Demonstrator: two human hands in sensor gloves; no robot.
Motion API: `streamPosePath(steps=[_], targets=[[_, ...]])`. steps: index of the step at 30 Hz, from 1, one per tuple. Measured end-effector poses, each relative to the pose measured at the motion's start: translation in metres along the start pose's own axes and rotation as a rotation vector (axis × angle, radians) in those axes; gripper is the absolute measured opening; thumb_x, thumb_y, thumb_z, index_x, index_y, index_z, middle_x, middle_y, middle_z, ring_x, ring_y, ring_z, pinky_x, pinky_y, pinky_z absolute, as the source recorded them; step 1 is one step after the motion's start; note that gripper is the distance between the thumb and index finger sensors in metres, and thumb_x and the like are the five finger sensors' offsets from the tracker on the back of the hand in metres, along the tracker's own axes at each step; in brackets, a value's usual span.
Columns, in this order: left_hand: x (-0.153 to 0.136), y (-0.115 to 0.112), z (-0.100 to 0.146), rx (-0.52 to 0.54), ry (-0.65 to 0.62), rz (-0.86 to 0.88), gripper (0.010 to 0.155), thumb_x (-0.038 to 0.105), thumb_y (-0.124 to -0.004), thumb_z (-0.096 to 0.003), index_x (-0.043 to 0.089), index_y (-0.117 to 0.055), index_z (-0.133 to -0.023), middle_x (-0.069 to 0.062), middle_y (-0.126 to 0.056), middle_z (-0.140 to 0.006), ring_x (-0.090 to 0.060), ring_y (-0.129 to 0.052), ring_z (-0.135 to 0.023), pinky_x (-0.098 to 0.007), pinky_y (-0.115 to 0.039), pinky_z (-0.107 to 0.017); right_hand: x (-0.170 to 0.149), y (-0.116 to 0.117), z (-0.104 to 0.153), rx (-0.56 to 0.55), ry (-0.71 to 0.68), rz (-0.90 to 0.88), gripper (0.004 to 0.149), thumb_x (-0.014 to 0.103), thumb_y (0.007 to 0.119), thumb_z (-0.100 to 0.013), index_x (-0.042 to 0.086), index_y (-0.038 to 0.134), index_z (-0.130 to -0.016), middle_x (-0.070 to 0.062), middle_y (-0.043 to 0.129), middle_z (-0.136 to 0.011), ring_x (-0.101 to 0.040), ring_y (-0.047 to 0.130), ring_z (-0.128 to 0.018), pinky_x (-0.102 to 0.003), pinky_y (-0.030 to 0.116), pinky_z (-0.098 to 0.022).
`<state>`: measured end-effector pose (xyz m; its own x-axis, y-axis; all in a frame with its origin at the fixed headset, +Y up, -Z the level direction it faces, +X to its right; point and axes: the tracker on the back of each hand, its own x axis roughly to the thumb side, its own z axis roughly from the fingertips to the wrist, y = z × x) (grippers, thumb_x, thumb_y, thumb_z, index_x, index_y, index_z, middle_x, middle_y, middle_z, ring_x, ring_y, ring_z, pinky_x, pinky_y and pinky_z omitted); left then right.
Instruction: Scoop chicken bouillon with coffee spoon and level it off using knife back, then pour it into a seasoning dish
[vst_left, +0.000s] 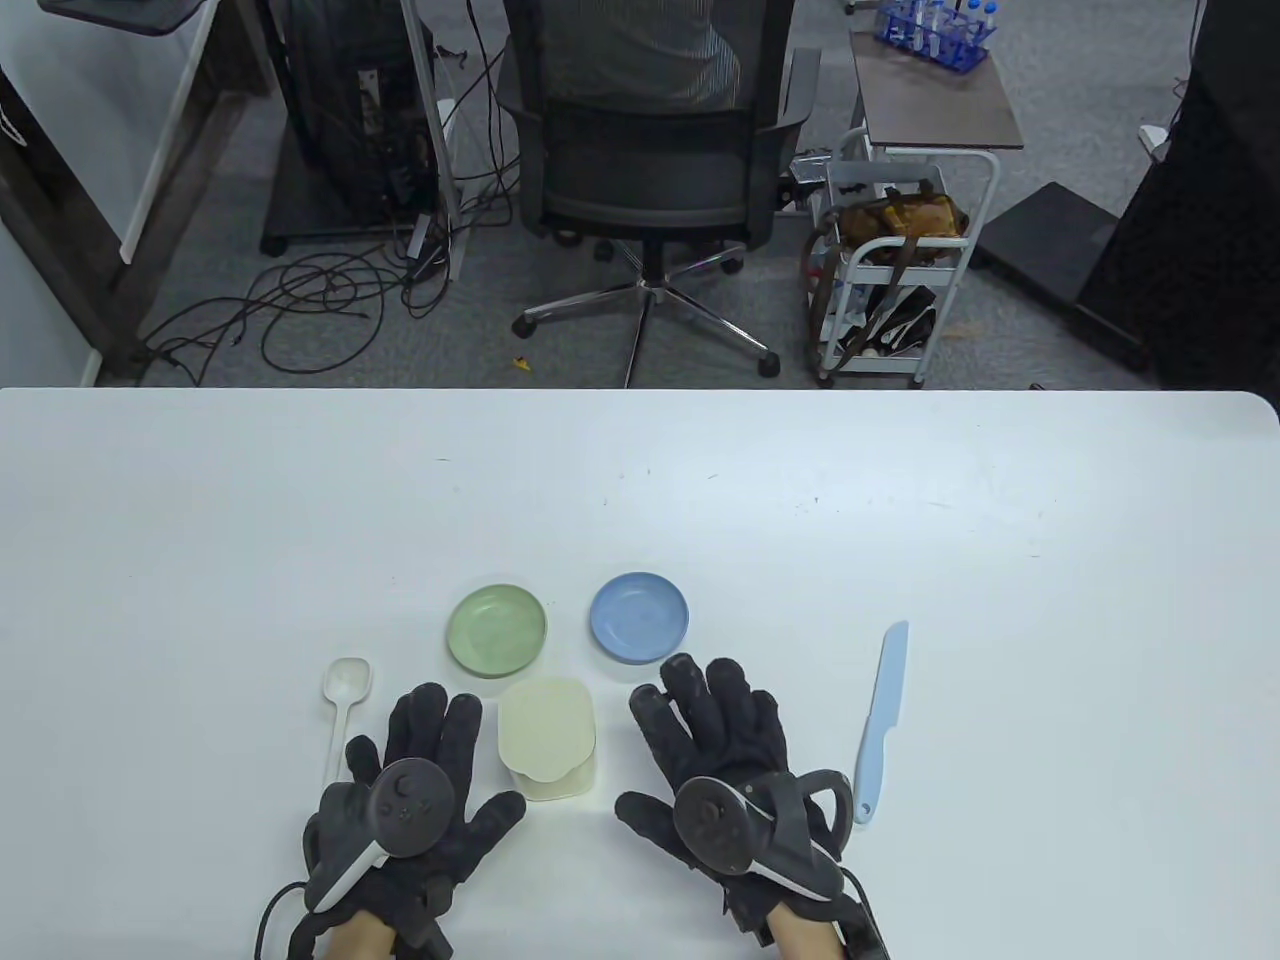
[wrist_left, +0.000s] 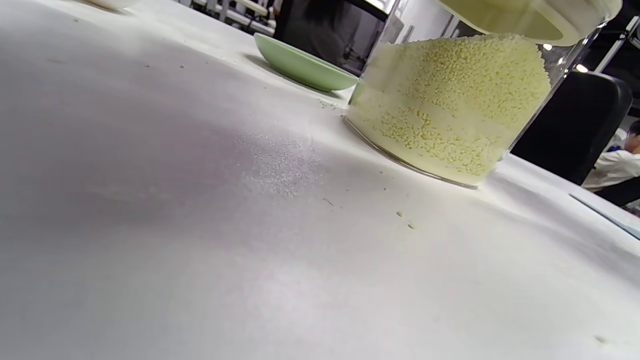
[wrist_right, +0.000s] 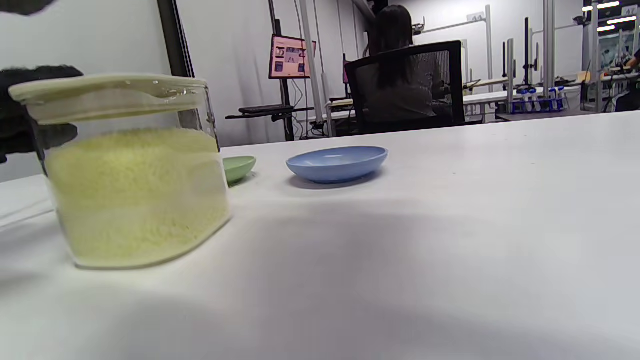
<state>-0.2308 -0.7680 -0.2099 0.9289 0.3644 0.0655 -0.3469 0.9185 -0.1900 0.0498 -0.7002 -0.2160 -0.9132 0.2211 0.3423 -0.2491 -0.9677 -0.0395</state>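
Near the table's (vst_left: 1000, 480) front edge, left of centre: white coffee spoon (vst_left: 341, 713) lying flat, bowl toward the far edge, handle running back beside the left hand (vst_left: 415, 790). Left hand flat on the tabletop, palm down, fingers spread and straight, gripping nothing; thumb reaches toward the bouillon jar's (vst_left: 549, 738) base, contact unclear. Green dish (vst_left: 497, 630) sits just beyond the left fingertips, near the jar's far-left corner. Jar stands upright between the two hands, pale lid (wrist_right: 107, 95) on; wrist views show clear walls and yellow granules (wrist_left: 450, 100) filling most of it. A few loose granules on the tabletop by its base. Blue seasoning dish (vst_left: 638, 617) beyond and right of the jar, apart from the green one, empty. Right hand (vst_left: 725, 765) also flat, palm down, fingers extended and loosely spread, holding nothing; fingertips end just short of the blue dish. Light-blue knife (vst_left: 880, 720) lies right of that hand, close alongside it, tip toward the far edge, handle toward the front edge.
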Motion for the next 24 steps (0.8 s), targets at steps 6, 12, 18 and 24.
streamPosePath(steps=[6,12,18,24], targets=[[0.0,-0.001,0.0,-0.009,-0.01,0.006,0.1,0.085,-0.044,-0.0294,0.038,0.002,-0.105,-0.003,0.009,-0.116,-0.03,0.0,-0.117,-0.07,-0.003,-0.072,0.038,-0.001,-0.034,0.059,-0.098,-0.004,0.093,0.07,0.072,-0.04,0.044,0.008,-0.103,0.009,-0.002,-0.121,-0.038,0.014,-0.118,-0.067,0.02,-0.082],[-0.001,-0.005,0.0,-0.038,0.005,-0.063,0.097,0.082,-0.047,-0.0324,0.038,0.002,-0.105,-0.003,0.01,-0.116,-0.03,0.0,-0.117,-0.07,-0.003,-0.072,0.062,0.027,-0.077,0.386,-0.098,0.049,0.103,0.069,0.076,-0.037,0.04,0.001,-0.101,0.002,-0.001,-0.122,-0.045,0.016,-0.117,-0.071,0.021,-0.079],[-0.002,-0.009,-0.003,-0.065,0.012,-0.064,0.097,0.081,-0.049,-0.0335,0.038,0.002,-0.105,-0.003,0.009,-0.116,-0.03,0.0,-0.117,-0.07,-0.003,-0.072,0.06,0.044,-0.088,0.472,-0.17,-0.115,0.102,0.063,0.08,-0.041,0.029,0.009,-0.106,-0.01,0.013,-0.12,-0.051,0.038,-0.106,-0.059,0.055,-0.072],[-0.001,-0.008,-0.002,-0.066,0.011,-0.053,0.098,0.083,-0.047,-0.0326,0.037,0.002,-0.105,-0.003,0.009,-0.116,-0.03,-0.001,-0.117,-0.07,-0.003,-0.072,0.06,0.035,-0.085,0.39,-0.159,-0.085,0.101,0.06,0.084,-0.039,0.022,0.021,-0.108,-0.019,0.027,-0.116,-0.055,0.049,-0.101,-0.056,0.066,-0.065]])
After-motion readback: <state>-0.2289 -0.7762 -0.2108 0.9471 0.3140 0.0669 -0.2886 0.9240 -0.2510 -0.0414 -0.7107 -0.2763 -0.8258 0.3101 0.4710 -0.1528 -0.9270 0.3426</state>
